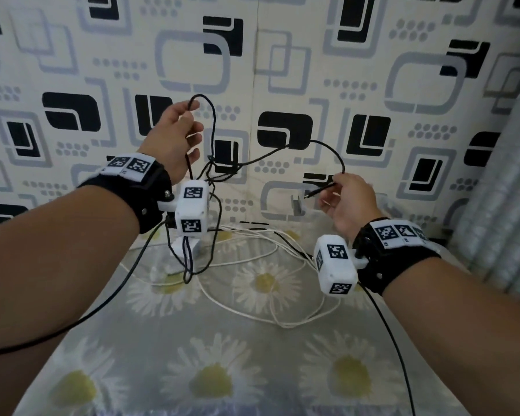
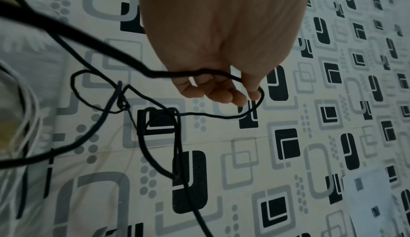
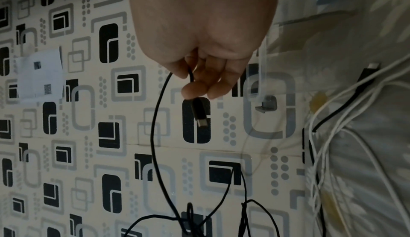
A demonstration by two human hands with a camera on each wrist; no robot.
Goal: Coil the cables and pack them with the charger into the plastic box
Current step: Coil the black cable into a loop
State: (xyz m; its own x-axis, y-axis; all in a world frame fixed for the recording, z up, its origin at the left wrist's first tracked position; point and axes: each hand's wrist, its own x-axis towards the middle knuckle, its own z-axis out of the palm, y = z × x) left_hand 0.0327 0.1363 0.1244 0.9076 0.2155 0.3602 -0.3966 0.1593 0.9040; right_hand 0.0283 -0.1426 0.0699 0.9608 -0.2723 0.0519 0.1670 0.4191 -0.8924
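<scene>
My left hand (image 1: 189,130) is raised in front of the wall and grips a loop of the thin black cable (image 1: 312,141), which crosses its curled fingers (image 2: 221,93). Below that hand the cable hangs in a loose tangle (image 1: 210,175). My right hand (image 1: 333,190) pinches the same cable just behind its plug (image 3: 199,114), which sticks out past the fingertips. White cables (image 1: 282,324) lie spread over the daisy-print surface. The white charger (image 1: 180,250) sits on that surface, partly hidden by my left wrist camera. The clear plastic box with a grey latch (image 1: 297,205) stands by the wall behind my right hand.
A patterned black, grey and cream wall (image 1: 282,55) closes off the back. A grey ribbed surface (image 1: 499,205) stands at the right. Thick black leads run from both wrist cameras (image 1: 117,295) toward me. The daisy-print cover (image 1: 222,370) stretches to the near edge.
</scene>
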